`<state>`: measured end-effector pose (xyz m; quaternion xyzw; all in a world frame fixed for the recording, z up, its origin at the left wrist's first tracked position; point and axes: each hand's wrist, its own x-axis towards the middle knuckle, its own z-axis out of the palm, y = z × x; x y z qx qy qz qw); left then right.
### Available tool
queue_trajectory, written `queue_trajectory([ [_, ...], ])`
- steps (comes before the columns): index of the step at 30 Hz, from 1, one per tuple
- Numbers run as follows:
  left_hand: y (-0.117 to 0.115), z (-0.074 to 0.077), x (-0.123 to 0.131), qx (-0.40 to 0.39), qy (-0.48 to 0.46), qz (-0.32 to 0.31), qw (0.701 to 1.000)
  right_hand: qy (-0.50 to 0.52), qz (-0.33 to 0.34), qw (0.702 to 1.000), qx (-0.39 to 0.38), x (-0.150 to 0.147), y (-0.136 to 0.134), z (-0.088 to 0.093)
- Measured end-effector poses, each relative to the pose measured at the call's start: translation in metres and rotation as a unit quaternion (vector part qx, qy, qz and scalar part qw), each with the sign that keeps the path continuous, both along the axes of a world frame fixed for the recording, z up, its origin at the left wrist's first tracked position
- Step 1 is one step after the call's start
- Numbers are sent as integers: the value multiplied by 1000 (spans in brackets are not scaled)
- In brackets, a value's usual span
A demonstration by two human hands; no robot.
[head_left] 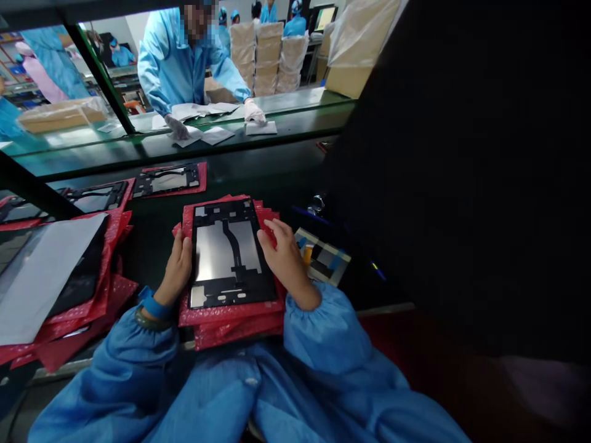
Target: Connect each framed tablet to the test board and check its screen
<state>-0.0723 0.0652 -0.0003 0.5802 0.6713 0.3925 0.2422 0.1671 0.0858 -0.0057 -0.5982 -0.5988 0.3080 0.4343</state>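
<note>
In front of me lies a tablet screen panel (212, 246), black-framed with a silver back and a dark ribbon cable running down it. Under it is a stack of red bubble-wrap sleeves (233, 326). My left hand (178, 264) rests along the panel's left edge, fingers straight and together. On the other side, my right hand (286, 255) lies over the right edge, fingers spread and slightly bent. Neither hand is closed around anything. A blue wristband (154, 303) circles my left wrist.
At left, a white sheet (55, 271) covers a dark panel on more red sleeves (108, 295). Another panel (168, 179) lies behind. A small taped frame (339, 271) sits at right. Across the conveyor (295, 117), a gloved co-worker (178, 61) handles white sheets. Darkness covers the far right.
</note>
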Motion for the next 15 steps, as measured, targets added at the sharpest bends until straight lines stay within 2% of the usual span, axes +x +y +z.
queue_trajectory([
  [2,-3,3,2,-11,-12,-2,1000,-37,19,999,-26,4,-1,-8],
  [5,-5,9,5,-26,-26,-14,999,-31,34,997,-59,7,1,-20],
  [8,-4,14,8,-48,-37,-53,997,-26,45,996,-73,7,1,-23],
  [12,1,14,7,-70,-27,-78,994,-20,65,995,-75,14,-7,-6],
  [15,7,12,2,-20,20,-62,998,-56,26,998,7,41,-19,9],
])
